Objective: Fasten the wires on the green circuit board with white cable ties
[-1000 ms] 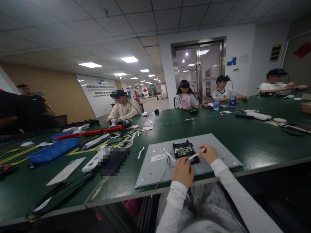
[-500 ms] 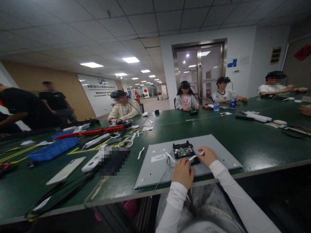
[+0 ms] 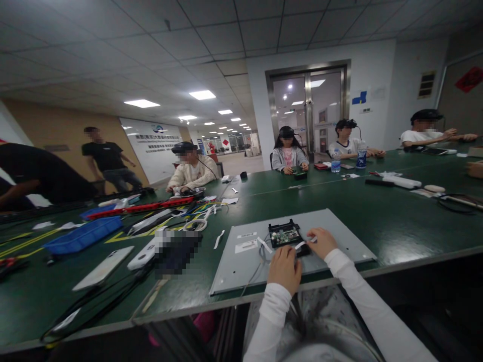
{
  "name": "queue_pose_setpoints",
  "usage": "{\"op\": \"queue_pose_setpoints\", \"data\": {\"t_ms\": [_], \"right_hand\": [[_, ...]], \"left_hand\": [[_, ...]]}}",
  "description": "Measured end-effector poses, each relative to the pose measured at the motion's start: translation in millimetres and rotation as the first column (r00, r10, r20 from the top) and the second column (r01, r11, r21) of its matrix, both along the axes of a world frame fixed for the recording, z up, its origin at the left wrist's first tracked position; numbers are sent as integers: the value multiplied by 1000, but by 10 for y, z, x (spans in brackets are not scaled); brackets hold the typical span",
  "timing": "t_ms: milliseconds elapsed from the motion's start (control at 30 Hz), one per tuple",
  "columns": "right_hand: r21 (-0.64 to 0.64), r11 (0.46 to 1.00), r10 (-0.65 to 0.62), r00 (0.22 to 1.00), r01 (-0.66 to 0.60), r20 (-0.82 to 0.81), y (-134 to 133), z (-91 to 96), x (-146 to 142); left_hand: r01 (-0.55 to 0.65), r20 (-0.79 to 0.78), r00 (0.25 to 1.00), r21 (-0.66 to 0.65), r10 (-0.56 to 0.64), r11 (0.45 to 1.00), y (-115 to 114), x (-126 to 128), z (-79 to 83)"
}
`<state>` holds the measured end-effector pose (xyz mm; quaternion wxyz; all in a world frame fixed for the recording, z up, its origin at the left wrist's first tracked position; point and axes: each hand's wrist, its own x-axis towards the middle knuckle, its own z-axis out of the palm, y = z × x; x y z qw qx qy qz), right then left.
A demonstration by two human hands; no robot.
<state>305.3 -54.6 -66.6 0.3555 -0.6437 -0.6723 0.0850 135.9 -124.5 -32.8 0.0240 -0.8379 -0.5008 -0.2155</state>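
White strip (image 3: 301, 245) by the right hand (image 3: 322, 243) sits inside grey panel's (image 3: 241, 261) edges.

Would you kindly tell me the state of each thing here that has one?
Right hand: pinching a white strip
Left hand: at the strip, grip unclear
Black housing: uncovered, circuit board showing
Gray panel: lying flat
Glass doors: shut
Ceiling light: lit
Clear bottle: upright
White phone: lying flat
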Motion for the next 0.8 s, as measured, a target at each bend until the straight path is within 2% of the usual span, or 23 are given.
{"op": "queue_pose_setpoints", "data": {"t_ms": [367,800], "right_hand": [[-68,988,-136,988,141,75,-92,109,-66],[-75,985,-150,987,154,59,-91,108,-46]], "left_hand": [[2,-55,998,48,0,999,4,10,-41],[-16,-49,999,58,19,998,5,2,-59]]}}
